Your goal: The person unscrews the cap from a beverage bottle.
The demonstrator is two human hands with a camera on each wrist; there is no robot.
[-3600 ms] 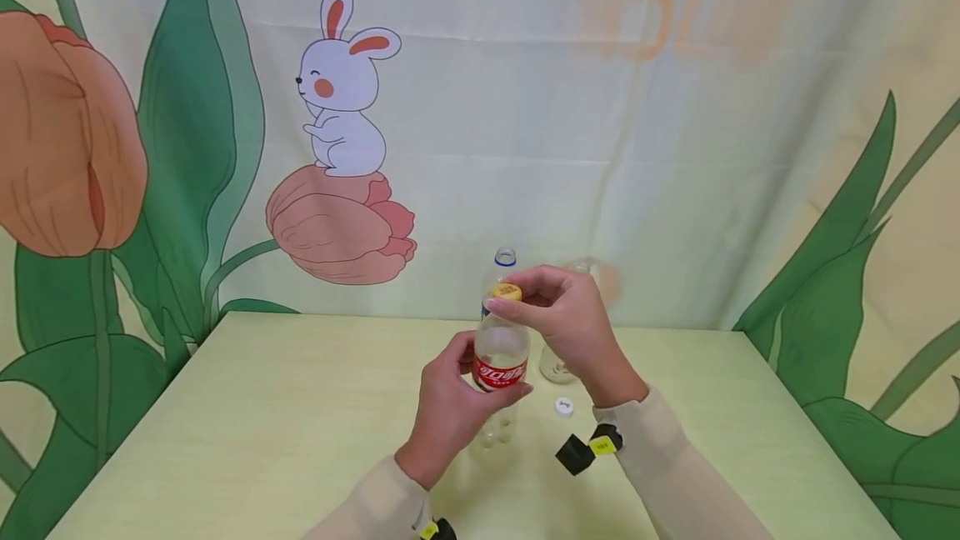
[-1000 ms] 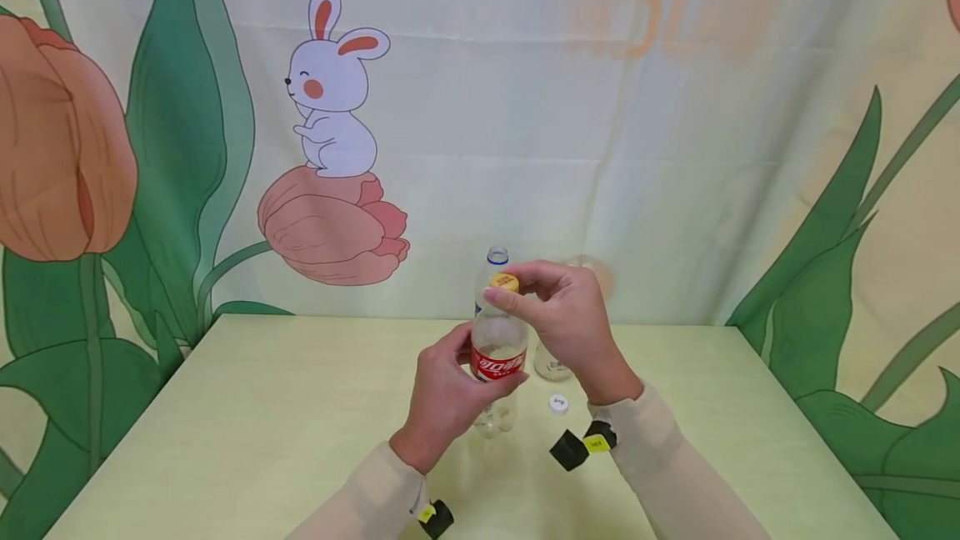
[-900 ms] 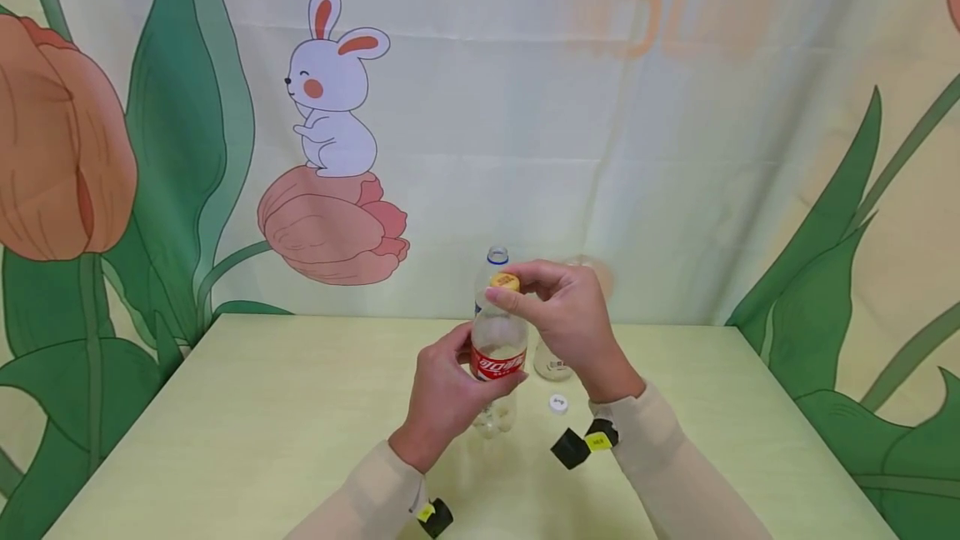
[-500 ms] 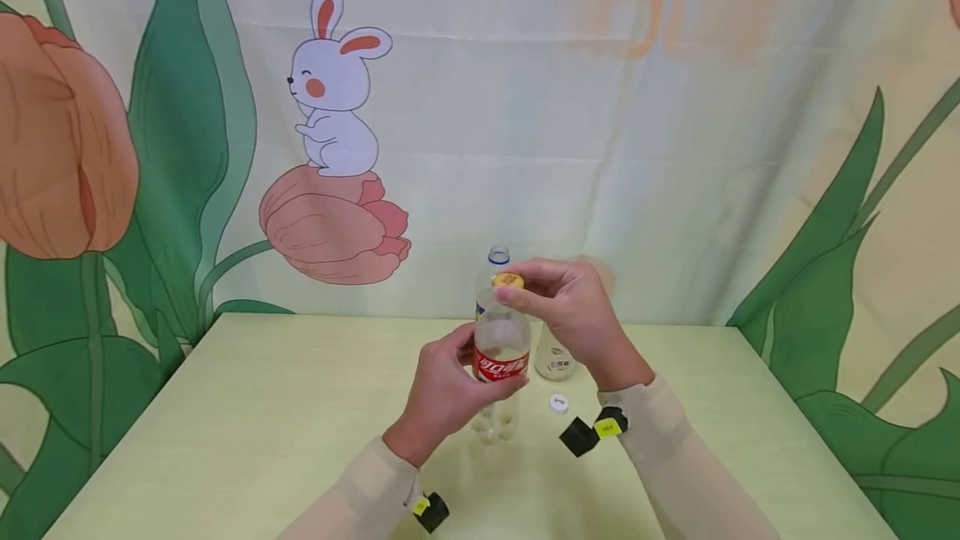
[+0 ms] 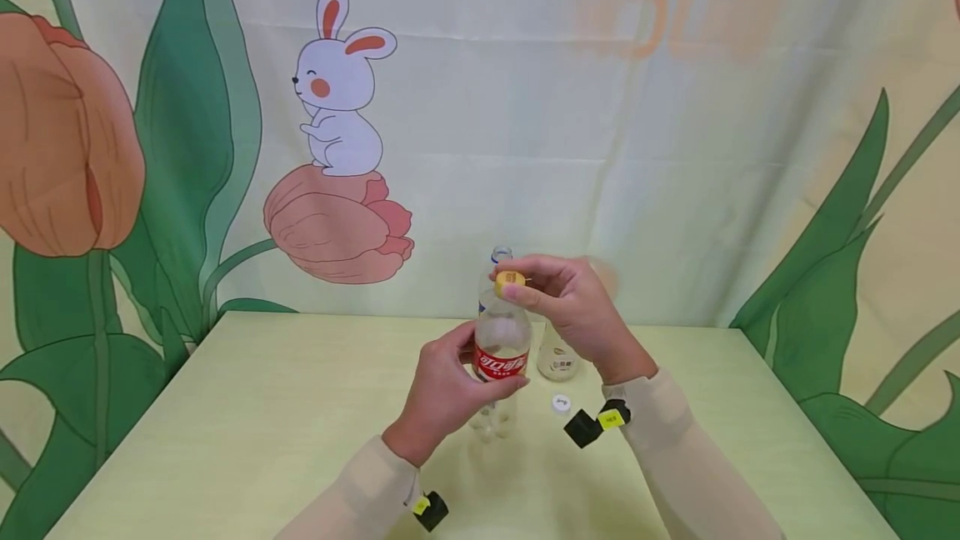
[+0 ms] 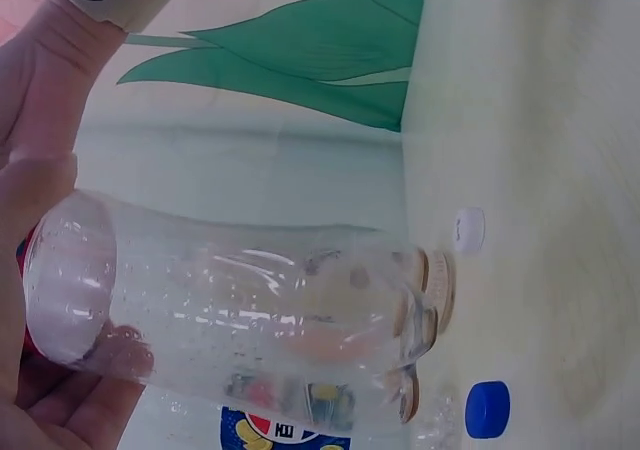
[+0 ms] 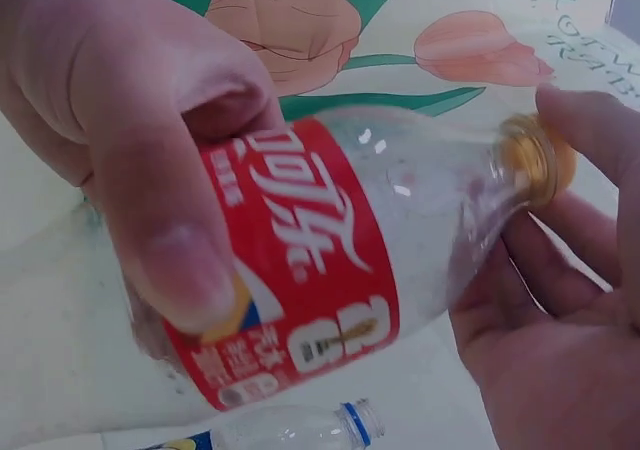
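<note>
A clear plastic cola bottle (image 5: 502, 330) with a red label is held upright above the table. My left hand (image 5: 448, 386) grips it around the label, thumb across the front. At the mouth, my right hand (image 5: 581, 307) pinches a yellow bottle cap (image 5: 512, 282) between thumb and fingers. The cap looks tilted in the head view; in the right wrist view the yellow cap (image 7: 558, 158) is at the neck's end. Whether its threads still engage, I cannot tell. The left wrist view shows the bottle's transparent lower body (image 6: 240, 290) and bumpy base off the table.
Behind stands an uncapped clear bottle with a blue neck ring (image 5: 501, 254). Another clear container (image 5: 558, 363) stands right of it, partly behind my right hand. A white cap (image 5: 561, 403) lies on the table (image 5: 300, 423), and a blue cap (image 6: 488, 410) shows in the left wrist view.
The yellow cap has tipped toward the camera, after sitting flatter on the bottle. My right hand has risen slightly and shifted right; my left hand keeps its grip.
</note>
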